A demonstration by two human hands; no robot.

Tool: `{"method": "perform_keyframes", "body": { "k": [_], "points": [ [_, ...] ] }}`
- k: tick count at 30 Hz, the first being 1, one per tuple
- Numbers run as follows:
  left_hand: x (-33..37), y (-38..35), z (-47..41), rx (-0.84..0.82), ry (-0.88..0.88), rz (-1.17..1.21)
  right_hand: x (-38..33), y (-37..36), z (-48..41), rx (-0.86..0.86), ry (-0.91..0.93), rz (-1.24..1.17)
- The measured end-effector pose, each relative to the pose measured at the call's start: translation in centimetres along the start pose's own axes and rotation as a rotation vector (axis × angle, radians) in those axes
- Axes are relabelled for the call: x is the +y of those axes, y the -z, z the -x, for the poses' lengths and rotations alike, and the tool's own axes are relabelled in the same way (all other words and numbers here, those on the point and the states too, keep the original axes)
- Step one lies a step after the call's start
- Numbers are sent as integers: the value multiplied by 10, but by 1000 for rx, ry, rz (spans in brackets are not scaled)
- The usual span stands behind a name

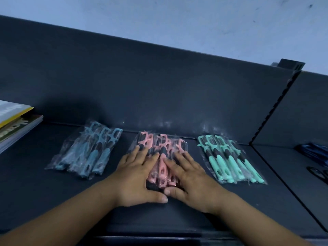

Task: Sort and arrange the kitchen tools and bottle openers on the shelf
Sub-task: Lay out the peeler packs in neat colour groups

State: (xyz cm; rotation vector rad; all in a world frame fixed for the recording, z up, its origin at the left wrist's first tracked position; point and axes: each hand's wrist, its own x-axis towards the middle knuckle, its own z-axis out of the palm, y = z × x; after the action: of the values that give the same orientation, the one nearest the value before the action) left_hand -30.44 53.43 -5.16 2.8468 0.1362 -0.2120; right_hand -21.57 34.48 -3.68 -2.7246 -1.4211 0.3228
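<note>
**A:** What are the hands doing?

**B:** From my screen, the left hand (137,176) lies flat, fingers spread, on the left side of the pink tools (162,163). The right hand (186,176) lies flat on their right side, fingers spread too. Neither hand is closed around anything; both palms press down on the wrapped pile, and the two thumbs nearly meet at its near end.

**A:** Where is that pile?

**B:** In the middle of the dark shelf (53,192), in clear plastic wrappers, handles toward me and heads toward the back panel (142,77).

**A:** What lies around it?

**B:** To the left, apart from the hands, I see a group of blue tools (88,153), also wrapped, angled a little. To the right sits a group of green tools (229,160), wrapped, fanned slightly, near the right hand but not touching it.

**A:** Anything further out?

**B:** A stack of books (16,125) at the far left edge. On the right, a divider (276,103) separates the next bay, where I see some dark blue items (314,151); I can't tell what they are.
</note>
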Motion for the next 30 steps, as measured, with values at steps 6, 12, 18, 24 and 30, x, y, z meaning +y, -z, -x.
{"method": "perform_keyframes", "body": {
  "k": [6,12,18,24,30],
  "points": [
    [-6,-2,-16,43,-3,26,22,-1,-18,16,11,20],
    [5,-7,-25,150,20,21,30,5,-23,8,15,12],
    [7,-8,-27,145,-57,16,18,-4,-20,35,32,-61],
    [10,-13,-27,179,-47,-1,17,-11,-19,116,35,-104],
    [10,-7,-26,132,-49,31,15,-6,-23,128,27,-90]
  ]
}}
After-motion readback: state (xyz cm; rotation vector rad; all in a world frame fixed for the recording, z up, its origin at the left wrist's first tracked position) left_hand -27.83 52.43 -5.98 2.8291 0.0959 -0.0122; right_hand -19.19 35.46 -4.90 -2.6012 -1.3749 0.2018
